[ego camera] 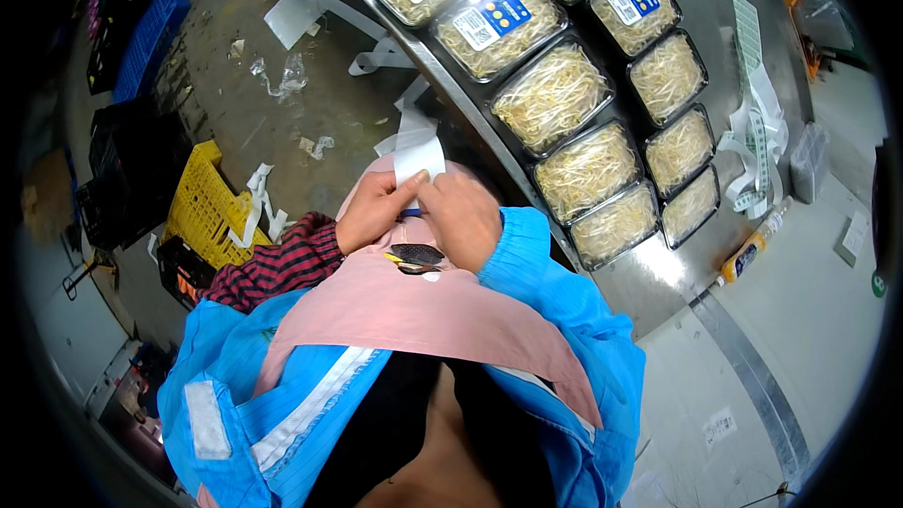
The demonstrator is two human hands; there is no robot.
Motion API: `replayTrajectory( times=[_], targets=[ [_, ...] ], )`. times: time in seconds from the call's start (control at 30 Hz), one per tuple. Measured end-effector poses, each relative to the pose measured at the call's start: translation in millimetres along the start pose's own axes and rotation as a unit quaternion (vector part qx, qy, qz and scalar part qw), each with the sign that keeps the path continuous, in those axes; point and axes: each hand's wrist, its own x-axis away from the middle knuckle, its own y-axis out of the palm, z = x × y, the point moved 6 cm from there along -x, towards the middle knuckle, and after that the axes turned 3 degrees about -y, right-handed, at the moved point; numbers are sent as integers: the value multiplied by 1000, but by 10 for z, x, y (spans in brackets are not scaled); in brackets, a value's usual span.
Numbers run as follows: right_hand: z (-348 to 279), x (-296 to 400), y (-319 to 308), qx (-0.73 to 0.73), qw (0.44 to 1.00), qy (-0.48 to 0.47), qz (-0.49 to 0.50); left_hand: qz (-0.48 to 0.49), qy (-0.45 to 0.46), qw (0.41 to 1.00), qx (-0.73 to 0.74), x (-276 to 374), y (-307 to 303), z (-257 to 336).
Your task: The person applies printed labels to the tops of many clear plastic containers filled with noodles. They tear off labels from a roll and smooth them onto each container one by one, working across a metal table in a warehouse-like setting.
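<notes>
My left hand (375,207) pinches a white paper strip (420,144) between thumb and finger, close to my pink apron (416,307). Against its other edge my right hand (460,217) is closed, the fingertips touching the strip. A small blue edge shows below the strip between the hands; what it belongs to is hidden. The strip trails upward towards the floor. To the right of my hands, black trays of bean sprouts (587,171) stand in two rows on a stainless steel table (681,281). Farther trays carry blue and white labels (492,19); nearer ones show none.
Loose strips of label backing (758,148) lie at the table's right side, near an orange drink bottle (753,243). On the littered floor (233,113) at left stand a yellow plastic crate (208,201), a blue crate (146,42) and black crates (134,166).
</notes>
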Motion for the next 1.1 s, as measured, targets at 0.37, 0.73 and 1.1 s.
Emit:
replayTrajectory(
  times=[0.37,0.73,1.1],
  targets=[
    [-137,22,-136,-53,998,-35,22,137,25,956,257,-84,-294,-216],
    [1140,714,-1076,-314,872,262,268,-6,86,967,241,248,-288,192],
    [2061,48,-1141,-37,945,208,250,-154,-77,945,277,284,267,75]
  ],
)
